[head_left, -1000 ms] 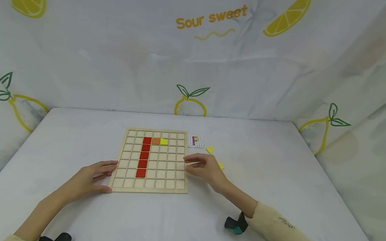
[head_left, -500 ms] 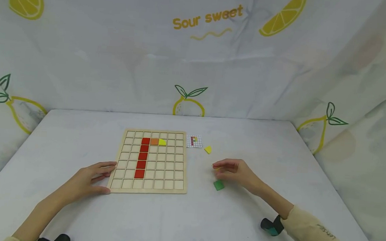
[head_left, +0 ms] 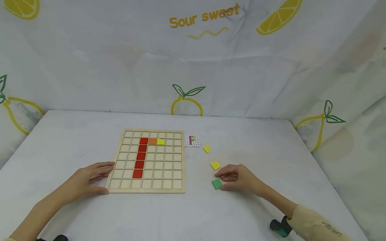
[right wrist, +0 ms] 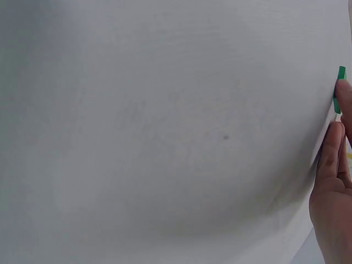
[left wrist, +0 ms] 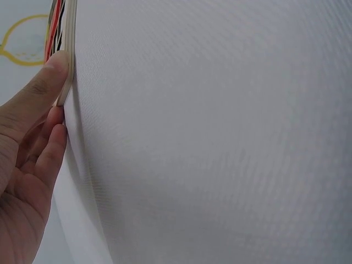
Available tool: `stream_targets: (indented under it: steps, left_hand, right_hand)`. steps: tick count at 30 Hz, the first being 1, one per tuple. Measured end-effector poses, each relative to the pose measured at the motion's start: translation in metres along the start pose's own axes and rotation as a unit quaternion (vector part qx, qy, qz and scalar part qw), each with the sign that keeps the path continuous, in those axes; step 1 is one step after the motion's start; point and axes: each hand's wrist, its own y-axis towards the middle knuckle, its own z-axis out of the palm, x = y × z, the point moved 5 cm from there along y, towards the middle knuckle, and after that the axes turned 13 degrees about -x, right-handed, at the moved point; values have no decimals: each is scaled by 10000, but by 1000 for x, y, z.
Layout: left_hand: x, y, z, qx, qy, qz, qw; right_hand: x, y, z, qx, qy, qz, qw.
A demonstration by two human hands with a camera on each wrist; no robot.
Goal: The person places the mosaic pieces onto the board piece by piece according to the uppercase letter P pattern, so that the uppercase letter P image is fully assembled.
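Note:
A wooden grid board [head_left: 156, 184] lies on the table, with a column of red square tiles [head_left: 141, 156], an orange tile [head_left: 152, 141] and a yellow piece [head_left: 161, 141] in its cells. My left hand [head_left: 80, 181] rests at its left edge, fingertips and thumb against the wood; in the left wrist view the thumb [left wrist: 55, 69] lies on the board's edge. To the right, my right hand [head_left: 242, 179] is at a green square tile [head_left: 217, 183]. Its thumb touches the tile's near side, and the index fingertip hovers by the far corner.
A small printed pattern card [head_left: 192, 140] lies beside the board's upper right edge. Right of it sit a yellow piece with a cut corner [head_left: 206, 148] and a yellow square tile [head_left: 215, 165]. A lemon-printed cloth [head_left: 117, 55] hangs behind the table.
My right hand has moved right from the board's edge to the loose pieces, then down to the green tile, uncovering the yellow square. My left hand stays at the board.

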Motion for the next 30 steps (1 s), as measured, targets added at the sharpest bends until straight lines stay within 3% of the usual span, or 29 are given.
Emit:
stream_targets:
  steps: [9,13,17,23,30]
  left_hand:
    - [3,0,-1,68,184,-232,9995]
    - [1,1,0,81,237,-203,9995]
    - [0,0,-1,92,97,-171,9998]
    - [0,1,0,55,183,-99,9998]
    - [0,1,0,-77,203,-16,9998]
  right_hand:
    - [6,0,3,-256,-408,-323,9983]
    - [9,-1,0,-504,-376,6,9980]
    - [12,-1,-1,-734,77,570,9956]
    - [16,-1,-1,-1201,632,1251,9828]
    - [20,-1,-6,-1524,1051,1580,9699]
